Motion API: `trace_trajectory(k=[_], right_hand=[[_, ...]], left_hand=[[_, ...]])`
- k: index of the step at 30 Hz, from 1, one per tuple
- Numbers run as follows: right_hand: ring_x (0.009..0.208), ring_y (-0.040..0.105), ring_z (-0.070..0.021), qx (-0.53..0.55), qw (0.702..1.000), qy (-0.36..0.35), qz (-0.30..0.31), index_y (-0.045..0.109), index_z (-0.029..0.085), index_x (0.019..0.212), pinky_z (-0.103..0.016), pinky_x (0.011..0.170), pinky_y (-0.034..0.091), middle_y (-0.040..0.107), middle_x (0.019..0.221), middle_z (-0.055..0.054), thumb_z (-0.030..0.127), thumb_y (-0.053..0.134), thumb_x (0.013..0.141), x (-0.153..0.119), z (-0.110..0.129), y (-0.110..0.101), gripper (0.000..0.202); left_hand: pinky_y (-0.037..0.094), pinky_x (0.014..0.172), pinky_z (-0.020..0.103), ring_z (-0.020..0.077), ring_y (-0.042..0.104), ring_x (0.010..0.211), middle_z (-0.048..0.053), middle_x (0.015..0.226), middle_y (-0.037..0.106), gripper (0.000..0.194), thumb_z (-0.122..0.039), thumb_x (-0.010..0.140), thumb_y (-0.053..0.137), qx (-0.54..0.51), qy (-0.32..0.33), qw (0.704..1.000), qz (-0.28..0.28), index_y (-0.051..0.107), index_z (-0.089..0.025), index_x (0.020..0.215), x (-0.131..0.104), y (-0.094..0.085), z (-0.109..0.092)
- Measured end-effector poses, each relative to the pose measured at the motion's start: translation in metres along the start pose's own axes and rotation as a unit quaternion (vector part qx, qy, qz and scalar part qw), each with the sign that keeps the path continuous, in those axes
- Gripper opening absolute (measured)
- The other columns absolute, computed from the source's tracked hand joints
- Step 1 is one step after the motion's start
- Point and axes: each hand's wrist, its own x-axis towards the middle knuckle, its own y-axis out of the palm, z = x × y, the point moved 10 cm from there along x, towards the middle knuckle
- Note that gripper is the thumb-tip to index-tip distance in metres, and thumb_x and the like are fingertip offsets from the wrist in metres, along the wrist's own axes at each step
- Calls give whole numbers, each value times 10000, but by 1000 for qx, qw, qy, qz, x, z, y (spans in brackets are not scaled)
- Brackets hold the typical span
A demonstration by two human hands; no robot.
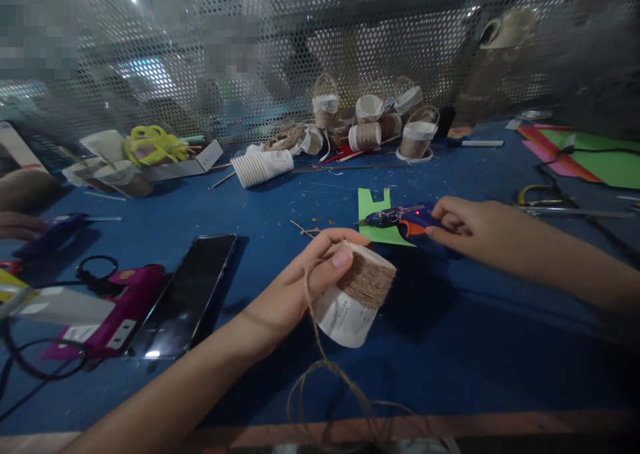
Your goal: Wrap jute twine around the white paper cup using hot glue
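My left hand [313, 274] grips a white paper cup [345, 317], tilted on its side, with brown twine [373, 279] wound around about half of it. A loose length of twine [320, 347] runs from the cup down over the table's near edge. To the right, my right hand [457, 222] is closed around the handle of a dark blue hot glue gun [400, 215] with an orange trigger. A small red light shows on the gun, and its nozzle points left, over a piece of green paper [369, 204].
A black phone [193, 294] and a magenta power strip [135, 294] lie at left. Behind them are stacked paper cups [263, 167] and several twine-wrapped cup baskets [419, 137]. Coloured sheets [595, 151] and scissors [545, 197] lie right. Another person's hand [20, 226] is at far left, by a blue glue gun [55, 233].
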Motion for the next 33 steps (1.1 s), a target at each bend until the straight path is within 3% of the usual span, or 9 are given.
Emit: trace_trajectory(k=[6,12,16,20,24,27,33], right_hand=[[627,599,-234,0,1000,-10,4,513,258,946,-345,595,362,662,708,-10,491,498,933,0,2,10,235],[626,606,-219,44,998,-34,-5,554,242,969,-332,575,381,654,688,-4,471,508,944,1,8,18,235],[546,608,-183,170,985,6,15,573,232,956,-312,508,429,685,723,-11,410,545,944,3,6,20,181],[473,569,-143,390,918,73,-22,581,221,965,-285,421,457,674,721,3,305,624,930,4,-4,11,100],[626,635,-136,531,843,66,-61,601,203,1000,-257,558,555,686,778,-9,221,675,902,4,-3,-2,124],[725,644,-127,601,794,69,-64,624,193,979,-217,637,578,667,806,-11,179,732,834,3,-2,-5,182],[608,479,-68,681,729,60,-44,677,155,766,-162,493,481,563,780,6,237,803,763,0,5,0,151]], left_hand=[[523,810,335,222,708,941,61,1264,688,387,-532,849,742,-32,41,999,12,659,-270,1121,-4,6,-9],[512,814,355,231,713,912,60,1086,704,438,-574,902,674,24,-99,995,14,596,-252,1189,1,4,21],[501,836,360,228,715,924,39,1064,692,437,-594,893,679,24,-115,993,9,586,-265,1164,1,4,25],[499,838,357,222,714,918,43,1071,687,428,-590,892,681,33,-110,993,11,597,-267,1160,-1,7,25],[508,843,361,234,719,937,45,1080,692,425,-587,885,691,31,-112,993,8,607,-268,1154,-2,7,23],[523,815,353,245,726,939,50,1084,705,423,-588,888,684,26,-101,994,-39,602,-274,1159,0,-4,18],[566,750,291,181,711,854,21,1084,708,401,-565,881,708,-24,-34,989,-143,629,-317,1186,-1,-30,6]])
